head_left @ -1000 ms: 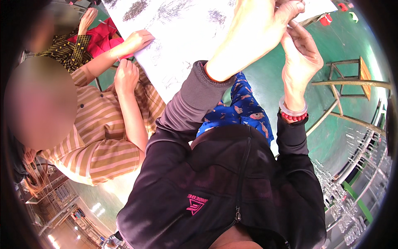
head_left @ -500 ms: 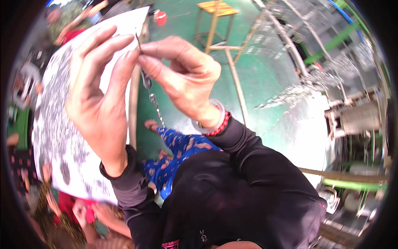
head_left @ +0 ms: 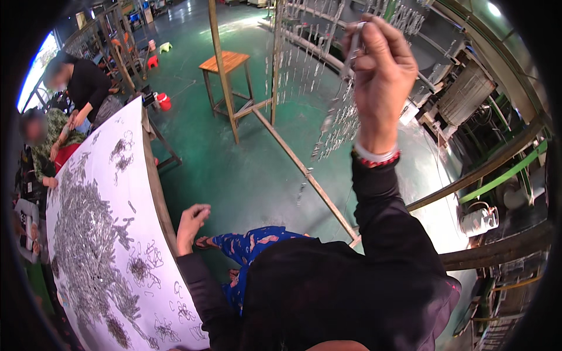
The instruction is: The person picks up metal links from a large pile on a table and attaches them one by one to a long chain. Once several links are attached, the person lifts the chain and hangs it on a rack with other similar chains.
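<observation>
My right hand [head_left: 383, 73] is raised at the upper right, fingers closed on the top of a strand of small linked metal parts [head_left: 348, 69]. A shiny piece shows between thumb and fingers, and the strand dangles below, blurred. A pale bangle and red beads circle that wrist. Lower and to the left, my left hand [head_left: 192, 227] hovers beside the table edge with loosely bent fingers and nothing visible in it. On the white-covered table [head_left: 126, 193] lies a big heap of small grey elongated metal parts [head_left: 88, 234], with clusters of thin wire hooks [head_left: 140, 269] nearer me.
Rows of similar strands [head_left: 313, 55] hang from a rack ahead, by a wooden post [head_left: 219, 64] and a floor-level beam [head_left: 293, 161]. A wooden stool [head_left: 225, 61] stands beyond the table. Two people [head_left: 88, 85] work at its far left. Machinery [head_left: 468, 93] fills the right side.
My hands have parted. The right rose to the right with the strand, toward the hanging rows; the left let go and dropped beside the table. The view has shifted, showing more floor and rack.
</observation>
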Demonstrator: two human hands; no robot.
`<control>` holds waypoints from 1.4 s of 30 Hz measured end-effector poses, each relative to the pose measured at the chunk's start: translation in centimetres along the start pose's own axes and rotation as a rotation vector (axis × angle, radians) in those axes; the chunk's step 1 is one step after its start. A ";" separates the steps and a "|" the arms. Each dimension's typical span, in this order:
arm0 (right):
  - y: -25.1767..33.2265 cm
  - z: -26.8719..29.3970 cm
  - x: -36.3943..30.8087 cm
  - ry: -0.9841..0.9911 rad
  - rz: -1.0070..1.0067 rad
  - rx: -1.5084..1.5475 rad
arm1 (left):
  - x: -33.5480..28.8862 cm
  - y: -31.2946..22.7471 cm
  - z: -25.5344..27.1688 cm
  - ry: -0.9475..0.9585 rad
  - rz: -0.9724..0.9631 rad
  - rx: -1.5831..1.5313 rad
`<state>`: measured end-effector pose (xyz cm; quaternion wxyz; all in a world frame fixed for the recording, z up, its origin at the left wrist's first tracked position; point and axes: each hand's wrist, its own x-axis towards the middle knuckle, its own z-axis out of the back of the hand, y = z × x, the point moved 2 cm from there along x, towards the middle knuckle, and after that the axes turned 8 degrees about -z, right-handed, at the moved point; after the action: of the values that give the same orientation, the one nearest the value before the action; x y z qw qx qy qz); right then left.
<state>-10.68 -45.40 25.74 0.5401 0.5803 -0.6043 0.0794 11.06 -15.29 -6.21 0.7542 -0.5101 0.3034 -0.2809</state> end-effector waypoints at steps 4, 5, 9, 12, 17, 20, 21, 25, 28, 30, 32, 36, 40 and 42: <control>3.2 5.6 5.8 -0.054 0.127 -0.095 | -0.3 7.9 2.3 -0.063 0.154 0.007; 3.8 7.5 7.3 -0.078 0.086 -0.148 | -0.8 9.1 3.3 -0.075 0.172 0.002; 7.1 12.7 11.7 -0.207 0.190 -0.190 | -2.0 11.2 4.8 -0.053 0.279 -0.073; 8.7 17.1 15.3 -0.336 0.258 -0.244 | -3.4 11.7 6.5 -0.080 0.297 -0.159; 12.0 22.4 20.8 -0.490 0.317 -0.308 | -3.5 10.6 5.4 -0.121 0.295 -0.256; 12.3 23.6 23.5 -0.558 0.345 -0.360 | -4.4 10.7 5.1 -0.151 0.290 -0.284; 11.5 24.1 24.9 -0.575 0.329 -0.350 | -4.7 10.7 5.3 -0.158 0.296 -0.280; 4.6 23.0 25.1 -0.488 0.242 -0.554 | -8.2 10.1 5.8 -0.132 0.321 -0.292; 3.2 16.0 13.7 -0.318 0.317 -0.775 | -5.9 9.4 4.8 0.050 0.105 -0.245; -0.4 13.2 4.9 -0.165 0.214 -0.785 | -5.3 10.2 4.3 0.031 0.042 -0.201; -3.2 8.6 -3.3 0.009 0.074 -0.676 | -5.7 12.5 3.5 0.054 0.128 -0.007; -5.7 2.9 -12.0 0.208 -0.129 -0.589 | -5.9 7.0 0.2 0.360 0.102 -0.026; -6.2 2.6 -15.8 0.258 -0.255 -0.583 | -9.2 3.2 0.4 0.256 -0.206 0.164; -6.0 2.8 -15.9 0.254 -0.258 -0.586 | -10.7 3.5 3.3 -0.021 -0.211 0.077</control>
<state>-11.67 -39.51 9.58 0.7604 0.4577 -0.4510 -0.0947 6.91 -4.38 -6.69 0.7426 -0.5127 0.2294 -0.3648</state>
